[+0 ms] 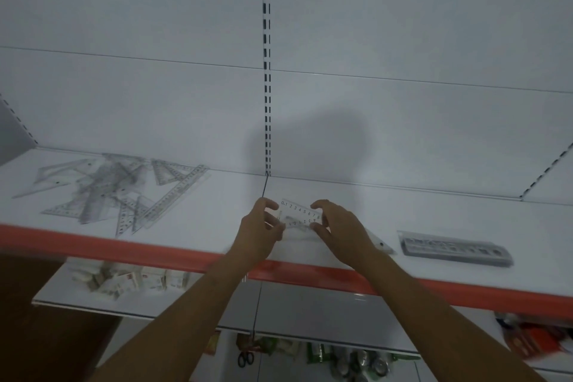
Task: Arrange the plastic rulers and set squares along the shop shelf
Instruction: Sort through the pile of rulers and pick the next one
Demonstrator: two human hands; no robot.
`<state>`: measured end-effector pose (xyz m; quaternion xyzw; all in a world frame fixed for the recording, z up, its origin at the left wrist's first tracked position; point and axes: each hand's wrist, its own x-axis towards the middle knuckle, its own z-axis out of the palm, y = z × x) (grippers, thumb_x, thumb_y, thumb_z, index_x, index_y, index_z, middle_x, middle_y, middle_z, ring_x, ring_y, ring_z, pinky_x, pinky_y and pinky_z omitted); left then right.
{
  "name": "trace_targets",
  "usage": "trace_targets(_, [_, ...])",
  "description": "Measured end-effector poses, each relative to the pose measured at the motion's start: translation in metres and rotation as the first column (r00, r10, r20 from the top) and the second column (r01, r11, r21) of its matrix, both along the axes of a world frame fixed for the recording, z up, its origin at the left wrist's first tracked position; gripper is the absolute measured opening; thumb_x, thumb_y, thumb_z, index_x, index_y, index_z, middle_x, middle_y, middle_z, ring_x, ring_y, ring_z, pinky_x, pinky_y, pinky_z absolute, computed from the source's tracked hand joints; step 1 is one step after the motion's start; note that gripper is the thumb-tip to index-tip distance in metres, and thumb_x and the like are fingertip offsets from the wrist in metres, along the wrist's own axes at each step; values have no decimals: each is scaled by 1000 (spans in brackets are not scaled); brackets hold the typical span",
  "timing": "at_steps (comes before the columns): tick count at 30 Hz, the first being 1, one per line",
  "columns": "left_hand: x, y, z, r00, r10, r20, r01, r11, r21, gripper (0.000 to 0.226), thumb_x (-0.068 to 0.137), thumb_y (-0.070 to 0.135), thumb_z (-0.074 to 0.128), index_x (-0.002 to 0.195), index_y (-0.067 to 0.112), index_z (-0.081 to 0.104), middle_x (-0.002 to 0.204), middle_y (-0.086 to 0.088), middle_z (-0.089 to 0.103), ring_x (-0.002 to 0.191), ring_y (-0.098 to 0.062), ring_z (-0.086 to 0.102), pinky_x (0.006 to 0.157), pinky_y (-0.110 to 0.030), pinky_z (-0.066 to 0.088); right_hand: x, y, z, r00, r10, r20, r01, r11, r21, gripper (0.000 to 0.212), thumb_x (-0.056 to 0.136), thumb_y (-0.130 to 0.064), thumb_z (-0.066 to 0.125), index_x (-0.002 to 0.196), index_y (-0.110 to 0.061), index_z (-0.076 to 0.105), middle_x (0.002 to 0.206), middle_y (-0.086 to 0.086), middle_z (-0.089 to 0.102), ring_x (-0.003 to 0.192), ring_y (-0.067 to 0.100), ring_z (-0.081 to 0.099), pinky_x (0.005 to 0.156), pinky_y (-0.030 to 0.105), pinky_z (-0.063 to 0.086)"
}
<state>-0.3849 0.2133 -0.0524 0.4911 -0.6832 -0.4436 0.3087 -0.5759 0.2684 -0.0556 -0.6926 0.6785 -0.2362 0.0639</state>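
The head view shows both hands at the middle of the shelf (pixel 403 214), just behind its red front edge (pixel 310 274). The left hand (pixel 259 231) and the right hand (pixel 339 228) pinch opposite ends of a short clear plastic ruler (pixel 300 214), thumbs and fingers curled narrowly round its edges, the numbered face turned up. Beneath it a set square (pixel 379 243) lies on the shelf, one corner showing past the right wrist. A loose heap of clear rulers and set squares (pixel 121 192) sprawls near the shelf's left end; a packaged ruler set (pixel 455 248) lies towards the right end. The ruler looks light, thin, stiff and slick, likely to snap if bent, so an edge pinch at both ends seems the safest hold. On a lower shelf sit small boxes (pixel 124 279).
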Motion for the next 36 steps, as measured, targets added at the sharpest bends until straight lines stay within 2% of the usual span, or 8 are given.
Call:
trace_targets(8, [-5,0,-16,980,62,187,-32,987,-159,29,87,18,67,115,16,57,82,0,59,75,-13,55,75,-26,48,-2,-4,-15,969,-27,-246,35,999,27,35,99,-36,45,128,-20,57,111,0,60,100,19,52,82,29,36])
trace_targets(13, [-5,-1,-25,941,39,337,30,980,-197,40,90,21,63,129,14,53,116,-7,52,95,-16,55,91,-26,44,-2,-7,-27,902,-90,-423,66,995,-73,18,81,-32,72,92,-18,74,80,0,61,70,20,58,58,31,45])
trace_targets(16, [-6,-2,-31,929,42,368,35,979,-199,37,94,20,57,131,11,53,125,-9,47,108,-20,55,96,-25,42,-2,-9,-33,883,-97,-459,41,990,-132,25,83,-32,51,75,-18,71,74,-1,55,65,19,54,56,29,43])
trace_targets(19, [-8,-4,-33,909,52,413,27,983,-183,38,97,22,53,132,9,51,127,-10,45,110,-23,54,97,-28,41,-2,-8,-36,850,-83,-521,9,990,-143,23,84,-30,52,72,-18,68,71,-1,54,65,19,53,58,30,43])
trace_targets(24, [-7,-6,-36,895,47,443,43,981,-190,43,93,27,59,130,7,54,120,-12,49,107,-24,54,96,-30,43,-3,-11,-38,845,-62,-531,5,994,-109,32,84,-33,42,74,-18,68,69,-1,55,65,19,53,62,31,43])
trace_targets(28, [-6,-9,-34,882,40,470,57,980,-189,45,90,20,64,132,7,53,120,-12,53,109,-24,55,98,-31,43,-5,-12,-36,865,-45,-500,9,997,-73,16,72,-36,72,77,-22,71,69,-5,59,65,16,56,64,30,44])
trace_targets(31, [-7,-8,-33,863,51,503,61,977,-203,38,92,15,60,128,8,57,120,-13,55,108,-25,56,96,-29,44,-6,-13,-34,882,-44,-470,34,999,-29,11,68,-31,80,71,-26,70,64,-8,57,63,15,55,63,30,42])
trace_targets(36, [1,7,-20,868,96,487,34,967,-252,46,91,20,60,135,12,48,129,-9,51,120,-23,50,96,-24,36,2,-17,-23,891,-23,-454,32,999,13,19,77,-37,62,83,-21,71,78,0,63,76,23,60,71,36,41])
